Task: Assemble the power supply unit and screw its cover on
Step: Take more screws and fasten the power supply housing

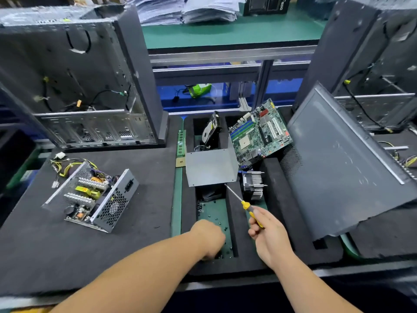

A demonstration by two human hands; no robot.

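The open power supply unit (94,197) lies on the black foam mat at the left, its circuit board and wires exposed. Its grey metal cover (211,168) rests over the foam tray in the middle. My right hand (268,231) grips a yellow-handled screwdriver (244,203) whose tip points up-left toward the cover's lower edge. My left hand (211,238) reaches down into the tray compartment with several small black screws (216,222); its fingers are hidden under the knuckles.
An open computer case (79,86) stands at the back left, another (379,64) at the back right. A side panel (347,159) leans at the right. A motherboard (259,132), hard drive (211,128) and heatsink fan (252,184) sit in the tray.
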